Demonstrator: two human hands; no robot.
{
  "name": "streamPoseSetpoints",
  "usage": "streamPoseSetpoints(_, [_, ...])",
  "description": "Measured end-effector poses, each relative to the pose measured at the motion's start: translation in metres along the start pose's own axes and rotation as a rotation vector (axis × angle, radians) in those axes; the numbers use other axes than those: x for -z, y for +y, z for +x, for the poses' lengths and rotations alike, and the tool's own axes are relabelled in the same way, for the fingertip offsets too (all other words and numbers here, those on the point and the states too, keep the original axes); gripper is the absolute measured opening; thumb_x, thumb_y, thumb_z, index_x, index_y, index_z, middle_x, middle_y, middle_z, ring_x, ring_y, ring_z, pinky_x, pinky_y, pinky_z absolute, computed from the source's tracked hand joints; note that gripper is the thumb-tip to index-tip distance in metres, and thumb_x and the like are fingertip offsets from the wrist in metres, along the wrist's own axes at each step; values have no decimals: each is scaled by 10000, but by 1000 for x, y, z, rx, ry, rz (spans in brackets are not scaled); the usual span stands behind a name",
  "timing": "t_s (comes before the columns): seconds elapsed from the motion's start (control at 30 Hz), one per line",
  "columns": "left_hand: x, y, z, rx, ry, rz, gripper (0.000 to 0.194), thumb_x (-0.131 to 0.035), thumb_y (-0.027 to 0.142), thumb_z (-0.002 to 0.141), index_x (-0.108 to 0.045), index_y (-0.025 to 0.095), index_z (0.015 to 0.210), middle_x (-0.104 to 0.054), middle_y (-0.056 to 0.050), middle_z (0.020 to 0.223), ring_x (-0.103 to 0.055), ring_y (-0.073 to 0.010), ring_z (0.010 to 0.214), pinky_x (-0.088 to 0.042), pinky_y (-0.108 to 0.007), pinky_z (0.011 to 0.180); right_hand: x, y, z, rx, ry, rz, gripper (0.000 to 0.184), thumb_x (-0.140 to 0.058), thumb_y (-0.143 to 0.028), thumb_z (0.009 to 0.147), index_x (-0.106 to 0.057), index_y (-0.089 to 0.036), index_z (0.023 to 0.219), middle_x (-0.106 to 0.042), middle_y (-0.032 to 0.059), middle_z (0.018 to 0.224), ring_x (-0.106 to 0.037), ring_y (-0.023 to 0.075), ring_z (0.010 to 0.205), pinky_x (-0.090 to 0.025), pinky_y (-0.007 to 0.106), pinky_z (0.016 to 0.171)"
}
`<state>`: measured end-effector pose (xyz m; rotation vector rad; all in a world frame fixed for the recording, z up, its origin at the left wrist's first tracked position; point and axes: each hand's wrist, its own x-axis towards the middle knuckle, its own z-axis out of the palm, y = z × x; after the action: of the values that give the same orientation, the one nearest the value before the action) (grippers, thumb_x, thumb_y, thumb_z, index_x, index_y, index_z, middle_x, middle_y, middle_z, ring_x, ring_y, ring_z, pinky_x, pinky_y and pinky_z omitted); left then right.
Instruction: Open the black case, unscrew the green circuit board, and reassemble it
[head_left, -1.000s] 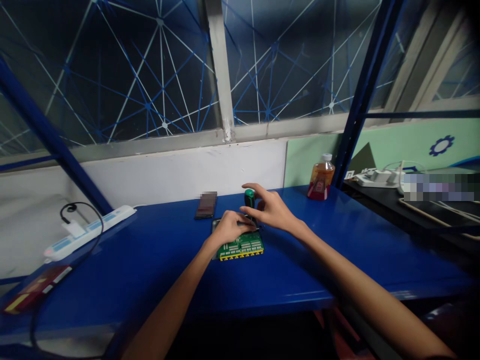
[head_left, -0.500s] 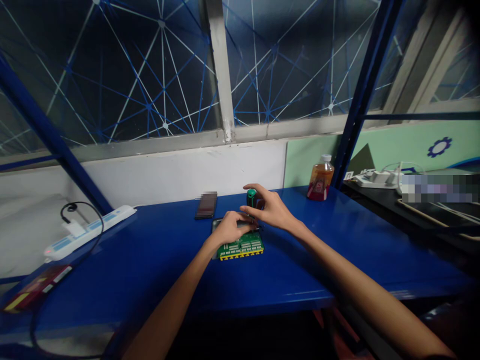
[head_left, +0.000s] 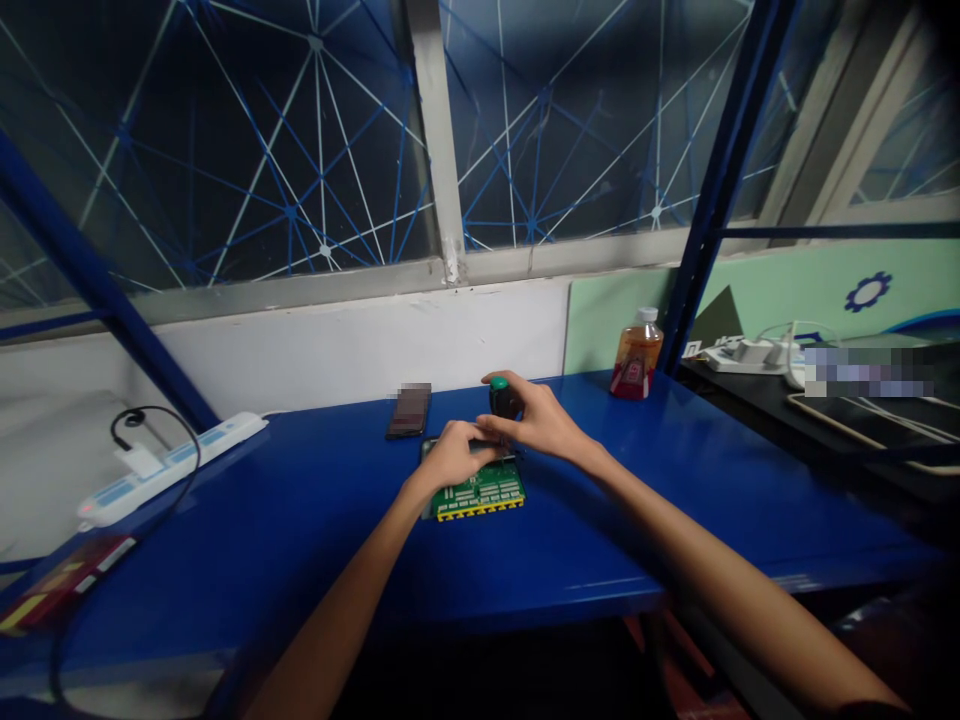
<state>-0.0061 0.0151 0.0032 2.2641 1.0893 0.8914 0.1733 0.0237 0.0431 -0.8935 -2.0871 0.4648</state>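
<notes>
- Right hand [head_left: 541, 418] curls around the green-topped screwdriver [head_left: 498, 396]; whether it clasps, I cannot tell.
- Left hand [head_left: 452, 455] lies over the circuit board [head_left: 481, 495], beside that grip; its fingertips' hold is unclear.
- Beneath both: glossy blue table [head_left: 300, 500].
- Beyond: phone [head_left: 409, 412], white wall [head_left: 360, 335], dark window [head_left: 360, 140].
- Farther right: bottle [head_left: 637, 358].

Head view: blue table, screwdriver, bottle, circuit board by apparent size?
1. Blue table
2. Bottle and circuit board: unsure, left hand covers part of the board
3. Screwdriver, partly hidden
</notes>
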Motion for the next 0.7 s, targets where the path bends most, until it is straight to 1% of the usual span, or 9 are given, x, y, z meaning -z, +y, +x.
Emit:
streamPoseSetpoints(0.2, [1,3,0,58,34,45,187,-652,244,770,-752,131,881,-753,-55,877,-686,-234,837,-502,-276,743,1,-2,-1,6,-23,-1,468,-618,-430,783,-528,-222,1192,-536,-37,616,-511,135,563,-355,264,548])
streamPoseSetpoints(0.3, [2,4,0,29,24,69,182,-624,228,783,-747,128,873,-751,-56,865,-681,-224,830,-496,-274,743,0,-1,-1,14,-14,-2,450,-618,-413,780,-534,-222,1179,-533,-33,640,-512,137,576,-352,267,551])
streamPoseSetpoints(0.4, [3,2,1,3,-6,45,186,-605,198,791,-751,150,895,-751,-56,910,-679,-220,864,-490,-282,786,-1,1,-1,12,-5,2,443,-623,-408,776,-536,-224,1170,-535,-31,648,-501,136,575,-354,268,549])
streamPoseSetpoints(0.57, [0,-1,1,27,25,36,167,-617,211,789,-754,151,862,-753,-52,872,-682,-215,832,-487,-275,754,-2,4,-1,-4,2,7,454,-640,-408,767,-538,-227,1170,-556,-24,664,-506,138,595,-370,268,555])
streamPoseSetpoints(0.7, [-1,3,0,-8,20,30,177,-610,220,798,-753,156,879,-752,-58,900,-682,-211,839,-482,-270,755,-3,4,-1,-6,-2,14,452,-625,-443,784,-543,-217,1167,-572,-7,684,-530,151,618,-386,277,563])
